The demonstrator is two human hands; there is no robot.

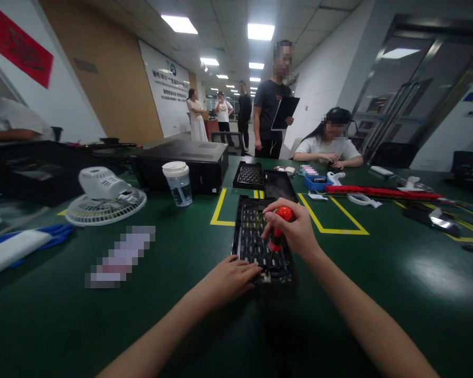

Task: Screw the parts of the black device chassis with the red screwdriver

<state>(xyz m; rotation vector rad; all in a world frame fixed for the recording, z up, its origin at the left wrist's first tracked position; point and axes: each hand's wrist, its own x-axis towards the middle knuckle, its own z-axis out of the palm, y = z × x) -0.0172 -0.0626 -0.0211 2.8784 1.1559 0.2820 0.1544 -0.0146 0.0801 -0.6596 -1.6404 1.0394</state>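
A black keyboard frame (249, 220) with rows of small switches lies on the green table (398, 273) right in front of me. My right hand (295, 231) is closed round a red-handled screwdriver (280, 220), held upright with its tip down on the frame's near end. My left hand (230, 275) rests flat on the frame's near left corner, fingers stretched out, holding nothing.
A second black frame (249, 175) and a black lid (279, 185) lie behind. A white fan (104, 197), a water bottle (178, 182) and a black box (189, 160) stand at left. Red tool (378, 191) and blue box (317, 182) at right. A seated person (328, 144) and several standing people are beyond.
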